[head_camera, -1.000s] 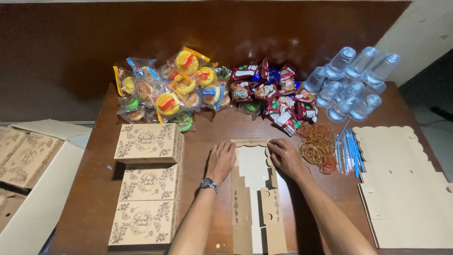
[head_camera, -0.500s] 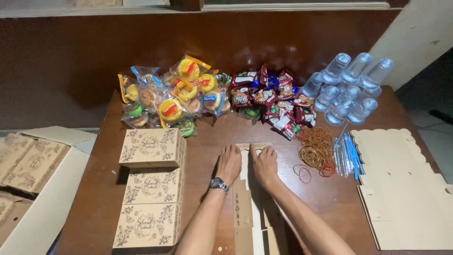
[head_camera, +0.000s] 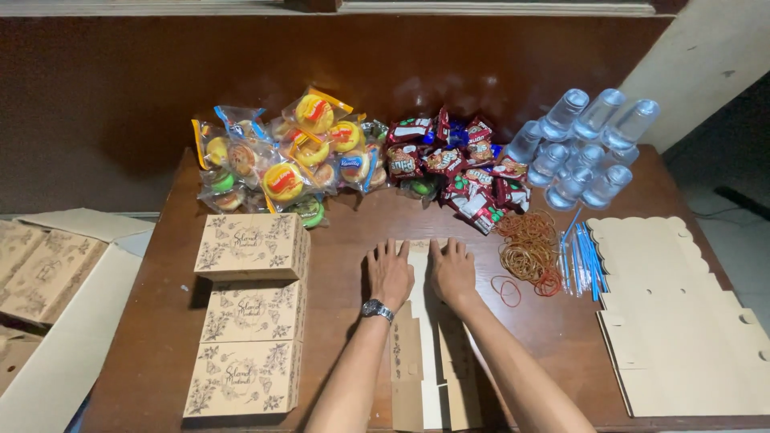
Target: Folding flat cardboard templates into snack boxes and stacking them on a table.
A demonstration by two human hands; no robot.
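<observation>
A flat, partly folded cardboard box blank (head_camera: 425, 361) lies on the brown table (head_camera: 337, 240) in front of me. My left hand (head_camera: 391, 275), with a wristwatch, presses flat on the blank's far end. My right hand (head_camera: 452, 271) presses flat right beside it, fingers spread. Both palms face down and neither hand grips anything.
Three closed printed boxes (head_camera: 250, 313) stand in a row at the left. Wrapped cakes (head_camera: 281, 164), red snack packs (head_camera: 457, 164) and sealed water cups (head_camera: 585, 144) line the back. Rubber bands (head_camera: 529, 248), blue straws (head_camera: 584, 261) and stacked flat blanks (head_camera: 682, 321) lie at right. An open carton (head_camera: 48, 289) sits at left.
My hands have come together: the right hand moved left over the blank, folding its sides inward, and now both press side by side at its far end.
</observation>
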